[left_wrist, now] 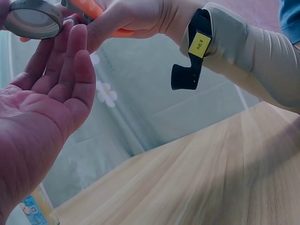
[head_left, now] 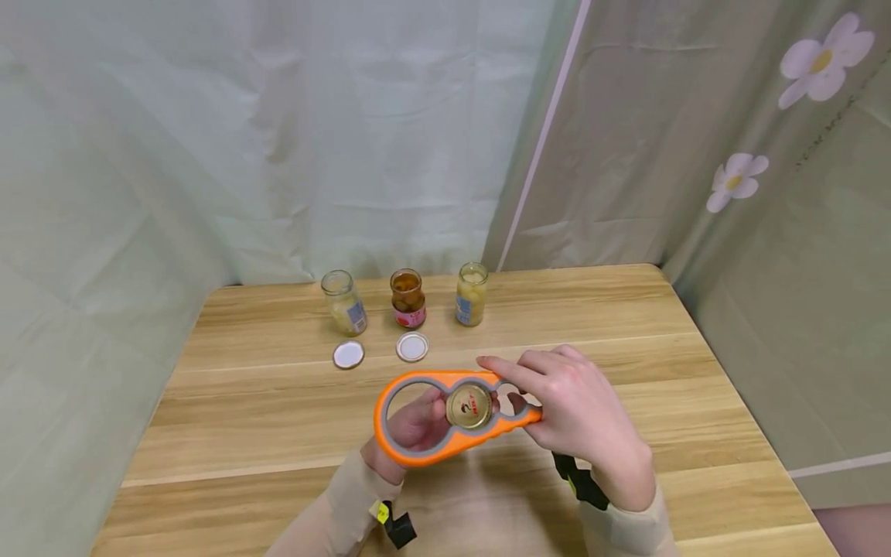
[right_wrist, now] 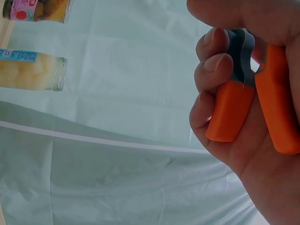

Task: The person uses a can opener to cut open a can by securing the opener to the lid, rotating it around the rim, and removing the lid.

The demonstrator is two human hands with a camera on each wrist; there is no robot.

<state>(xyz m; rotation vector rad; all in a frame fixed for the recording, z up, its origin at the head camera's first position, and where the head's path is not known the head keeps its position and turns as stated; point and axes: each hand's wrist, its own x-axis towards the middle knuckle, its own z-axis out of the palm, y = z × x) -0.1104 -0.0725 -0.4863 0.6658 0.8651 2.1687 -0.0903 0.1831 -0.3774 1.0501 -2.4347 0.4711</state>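
Observation:
An orange and grey jar opener (head_left: 391, 449) with several round holes is held above the table. My right hand (head_left: 578, 398) grips its handles; in the right wrist view the fingers (right_wrist: 214, 69) curl round the two orange handle ends (right_wrist: 229, 112). A gold jar lid (head_left: 469, 406) with a red print sits in the opener's middle hole. From below, the left wrist view shows the lid's open underside (left_wrist: 35, 23) with no jar under it. My left hand (head_left: 415, 424) pinches this lid at its edge, thumb on one side and fingertips on the other.
At the table's back stand three open glass jars: a pale one (head_left: 344, 305) at left, a brown one with a pink label (head_left: 407, 298), and a pale one with a blue label (head_left: 472, 294). Two lids, one (head_left: 348, 354) left of the other (head_left: 412, 346), lie before them. Curtains hang behind.

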